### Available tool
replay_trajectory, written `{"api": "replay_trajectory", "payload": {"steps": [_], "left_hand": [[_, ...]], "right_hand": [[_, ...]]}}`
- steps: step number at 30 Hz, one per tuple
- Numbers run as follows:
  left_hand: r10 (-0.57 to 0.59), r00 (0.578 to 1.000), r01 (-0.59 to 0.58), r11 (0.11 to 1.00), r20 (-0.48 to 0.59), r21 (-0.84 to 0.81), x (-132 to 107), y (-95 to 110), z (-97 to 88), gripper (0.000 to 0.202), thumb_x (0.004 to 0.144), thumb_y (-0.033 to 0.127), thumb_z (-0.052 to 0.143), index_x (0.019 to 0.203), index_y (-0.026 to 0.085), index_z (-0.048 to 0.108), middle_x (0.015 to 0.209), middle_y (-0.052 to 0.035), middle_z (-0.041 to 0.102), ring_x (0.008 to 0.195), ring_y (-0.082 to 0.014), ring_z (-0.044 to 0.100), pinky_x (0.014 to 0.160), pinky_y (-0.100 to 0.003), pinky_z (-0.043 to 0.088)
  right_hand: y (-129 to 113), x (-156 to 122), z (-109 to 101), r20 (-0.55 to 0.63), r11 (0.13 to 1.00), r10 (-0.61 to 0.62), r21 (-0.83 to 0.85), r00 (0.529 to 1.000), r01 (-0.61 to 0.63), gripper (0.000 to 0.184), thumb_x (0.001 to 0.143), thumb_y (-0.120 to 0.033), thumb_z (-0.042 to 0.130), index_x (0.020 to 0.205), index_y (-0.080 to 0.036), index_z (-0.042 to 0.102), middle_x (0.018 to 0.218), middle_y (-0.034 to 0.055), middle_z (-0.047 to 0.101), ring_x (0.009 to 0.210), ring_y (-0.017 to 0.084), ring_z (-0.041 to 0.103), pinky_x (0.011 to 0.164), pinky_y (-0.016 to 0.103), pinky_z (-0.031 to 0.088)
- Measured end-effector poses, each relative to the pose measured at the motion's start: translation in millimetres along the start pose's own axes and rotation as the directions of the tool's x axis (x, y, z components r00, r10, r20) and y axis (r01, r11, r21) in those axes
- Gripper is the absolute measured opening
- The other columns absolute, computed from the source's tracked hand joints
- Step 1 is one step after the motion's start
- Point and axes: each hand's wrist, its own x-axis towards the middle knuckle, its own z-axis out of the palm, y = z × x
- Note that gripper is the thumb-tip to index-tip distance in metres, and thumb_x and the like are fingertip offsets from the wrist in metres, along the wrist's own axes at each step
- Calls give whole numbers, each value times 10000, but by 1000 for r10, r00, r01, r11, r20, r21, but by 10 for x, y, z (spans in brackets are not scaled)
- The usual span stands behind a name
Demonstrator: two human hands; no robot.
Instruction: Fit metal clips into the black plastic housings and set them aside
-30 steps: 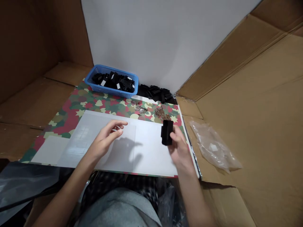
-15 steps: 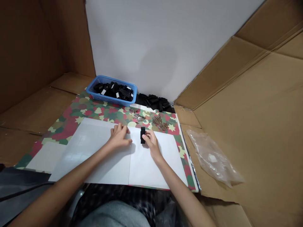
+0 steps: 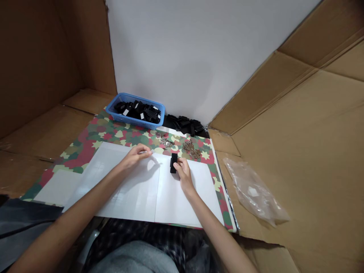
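A small black rectangular plastic block point(image 3: 173, 163) stands over the white sheets, right of the seam between them. My right hand point(image 3: 184, 172) grips it from the right side, thumb on its near face. To the left, my left hand point(image 3: 138, 154) hovers above the white sheet point(image 3: 127, 201) with thumb and fingertips pinched together. Whatever that pinch may hold is too small to make out. Beyond the hands lie a heap of small silvery metal pieces point(image 3: 166, 142) and a heap of small brownish metal pieces point(image 3: 191, 149).
A blue basket point(image 3: 133, 122) full of black plastic parts stands at the back left. More black parts point(image 3: 186, 124) lie beside it against the white wall. A clear plastic bag point(image 3: 253, 193) rests on cardboard at the right. Cardboard walls point(image 3: 307, 125) close in both sides.
My left hand has lifted and shifted slightly left and away from me, its fingers going from spread to pinched. The black block stays in my right hand, tilted a little.
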Motion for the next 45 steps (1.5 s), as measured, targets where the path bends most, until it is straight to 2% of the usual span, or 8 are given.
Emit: {"api": "replay_trajectory", "payload": {"steps": [6, 12, 19, 28, 31, 35, 39, 45], "left_hand": [[-4, 996, -20, 965, -90, -262, -290, 362, -53, 200, 637, 372, 639, 711, 208, 551, 709, 28, 461, 665, -122, 421, 621, -241, 334], [-57, 997, 71, 930, 50, -361, -618, 433, 105, 170, 623, 297, 717, 694, 202, 595, 694, 26, 510, 709, -131, 454, 679, -247, 347], [-164, 921, 267, 926, 354, -265, -655, 349, 254, 124, 659, 294, 609, 615, 178, 611, 633, 15, 502, 669, -137, 429, 671, -266, 324], [-195, 890, 320, 911, 412, -261, -636, 342, 391, 168, 649, 349, 584, 601, 188, 584, 645, -7, 491, 637, -148, 401, 624, -286, 334], [-204, 909, 306, 919, 364, -248, -622, 286, 389, 289, 726, 453, 518, 804, 194, 619, 775, -33, 542, 667, -156, 442, 624, -287, 361], [-126, 970, 102, 987, 206, 122, -634, 178, 412, 520, 737, 516, 544, 1137, 186, 497, 982, -81, 558, 802, -211, 550, 734, -348, 435], [59, 956, -249, 686, 289, 683, -670, 97, 482, 373, 677, 303, 668, 1009, 170, 563, 1017, -122, 593, 933, -314, 562, 808, -437, 427], [244, 915, -402, 620, 322, 673, -783, 225, 423, 130, 765, 216, 561, 890, 183, 578, 831, -58, 607, 789, -225, 573, 710, -340, 437]], "right_hand": [[-355, -79, -143, 143, 946, -165, -256, 976, 198, 216, 774, -330, 578, 977, -259, 575, 949, 42, 538, 930, 234, 515, 856, 388, 413], [-508, -175, -246, 627, 632, -59, -578, 777, 515, 199, 828, -218, 568, 1004, -290, 623, 919, 36, 541, 929, 250, 491, 827, 407, 409], [-715, -292, -287, 476, 871, -216, -301, 853, 389, 137, 861, -267, 525, 731, -224, 536, 753, 6, 573, 780, 181, 517, 748, 317, 417], [-795, -331, -234, 427, 975, -34, -186, 904, 125, 125, 755, -281, 540, 648, -217, 529, 652, -21, 546, 644, 157, 512, 633, 287, 381], [-791, -336, -254, 324, 985, 1, -165, 946, 56, 136, 734, -271, 515, 610, -216, 503, 594, -30, 523, 595, 148, 488, 591, 276, 356], [-750, -344, -315, 130, 986, 21, -167, 991, 1, 138, 733, -287, 517, 616, -218, 492, 588, -32, 514, 592, 151, 481, 613, 287, 355], [-642, -371, -351, 92, 994, 50, -99, 995, -41, 150, 757, -345, 533, 665, -229, 510, 680, -21, 514, 705, 179, 487, 709, 312, 368], [-650, -599, -238, 93, 999, 13, -38, 996, -10, 164, 748, -374, 550, 692, -232, 491, 884, 19, 492, 978, 241, 455, 906, 390, 303]]}}
